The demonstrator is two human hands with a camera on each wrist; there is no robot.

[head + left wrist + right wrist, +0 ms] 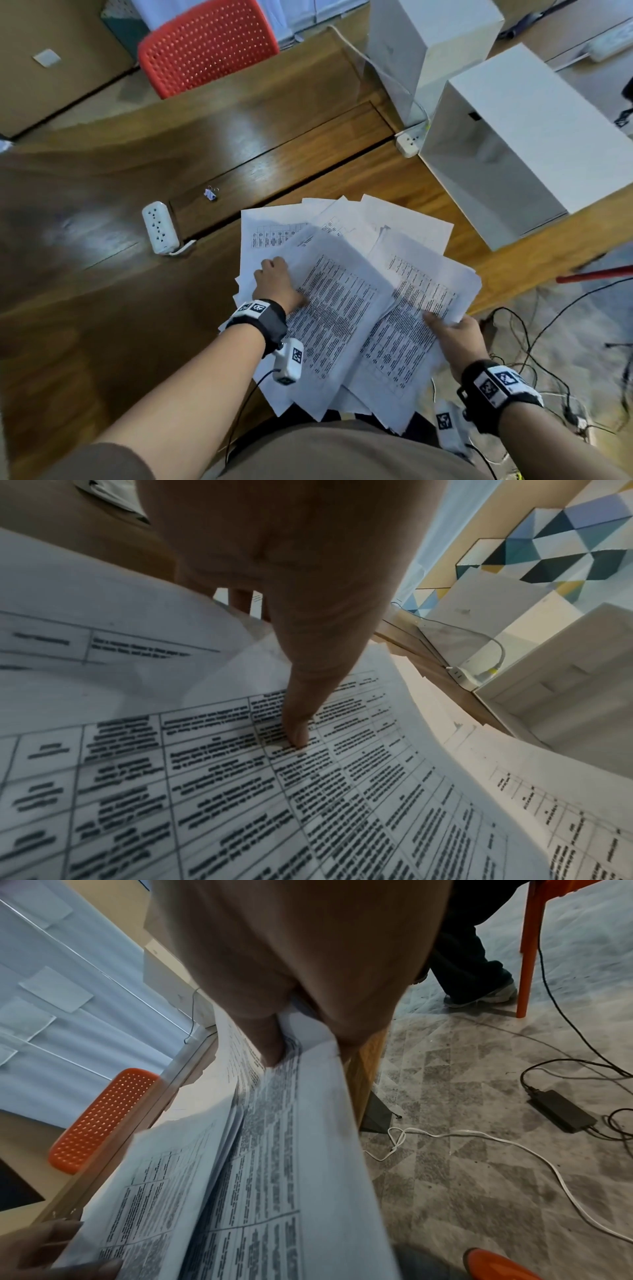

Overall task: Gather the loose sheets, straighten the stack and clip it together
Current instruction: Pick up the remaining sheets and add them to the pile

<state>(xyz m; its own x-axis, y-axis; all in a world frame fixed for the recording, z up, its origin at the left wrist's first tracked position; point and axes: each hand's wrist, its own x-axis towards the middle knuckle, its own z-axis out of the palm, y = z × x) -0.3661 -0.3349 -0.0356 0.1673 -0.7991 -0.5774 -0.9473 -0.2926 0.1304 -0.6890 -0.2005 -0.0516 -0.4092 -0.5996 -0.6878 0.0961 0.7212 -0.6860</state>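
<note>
The left hand (274,284) lies on the fanned sheets (342,301), thumb pressed on the printed top page, other fingers tucked behind a lifted sheet's left edge. The right hand (455,339) pinches the pile's right edge, thumb on top, fingers beneath. 1 power strip (159,227) and 1 binder clip (211,194) sit on bare wooden desk (85,274) to the left; 2 white boxes (524,144) stand right. The sheets overhang the desk's near edge; exact count unclear.
</note>
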